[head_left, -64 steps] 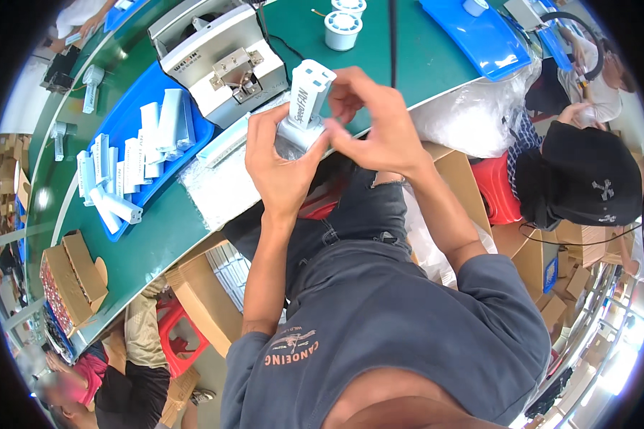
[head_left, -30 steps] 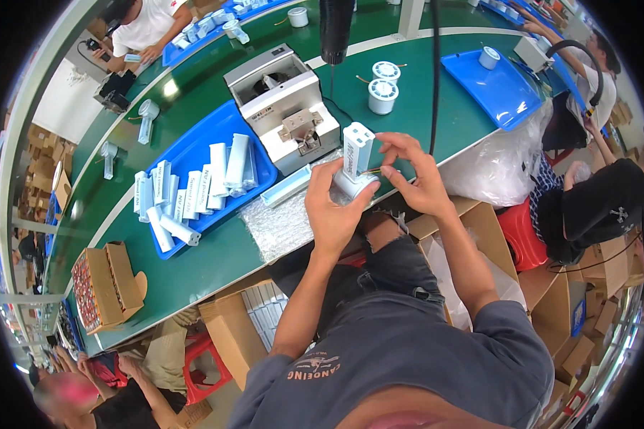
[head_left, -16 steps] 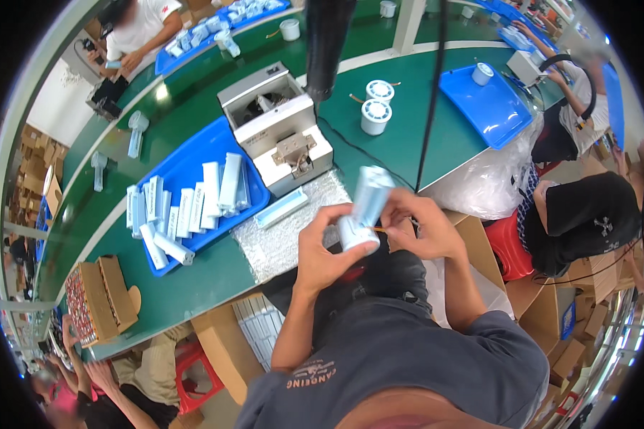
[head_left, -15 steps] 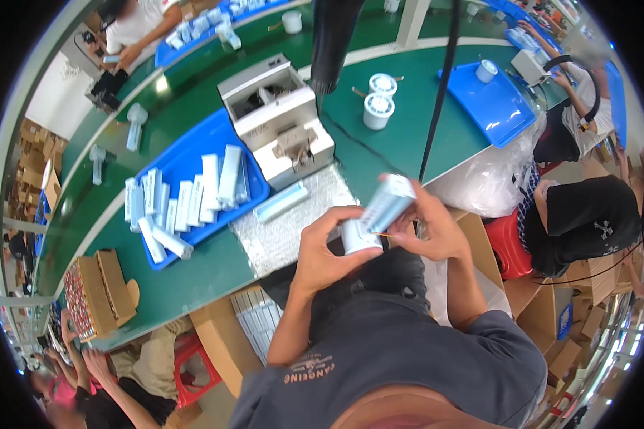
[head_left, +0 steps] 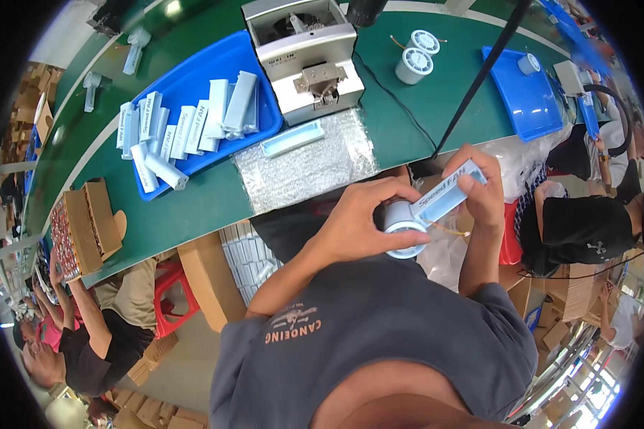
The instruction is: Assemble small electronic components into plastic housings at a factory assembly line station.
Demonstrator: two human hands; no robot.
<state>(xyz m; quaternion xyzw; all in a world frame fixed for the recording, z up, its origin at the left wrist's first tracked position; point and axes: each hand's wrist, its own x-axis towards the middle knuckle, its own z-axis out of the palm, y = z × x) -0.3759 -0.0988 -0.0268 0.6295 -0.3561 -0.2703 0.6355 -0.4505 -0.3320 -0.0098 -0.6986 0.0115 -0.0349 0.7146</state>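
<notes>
My left hand (head_left: 358, 218) wraps its thumb and fingers around a round white fan housing (head_left: 402, 242). My right hand (head_left: 479, 189) grips the far end of a light-blue fan handle (head_left: 442, 200), a long hollow piece with printing along its side. The handle's near end meets the side of the housing; whether they are locked together I cannot tell. Thin wires (head_left: 449, 229) stick out beside the joint, towards the right. Both hands are over my lap, in front of the table edge. A similar loose handle (head_left: 292, 138) lies on a bubble-wrap sheet (head_left: 265, 182).
A metal machine (head_left: 315, 79) stands behind the sheet. Left of it, a blue tray (head_left: 222, 61) bears several handles. Two fan housings (head_left: 413, 66) stand farther right, near another blue tray (head_left: 529, 107). A black cable (head_left: 472, 89) crosses the view. Co-workers sit on both sides.
The view has shifted, with the table now higher in it. The handle has turned from near upright to a slant, showing its printed side. Both hands still grip the same two parts.
</notes>
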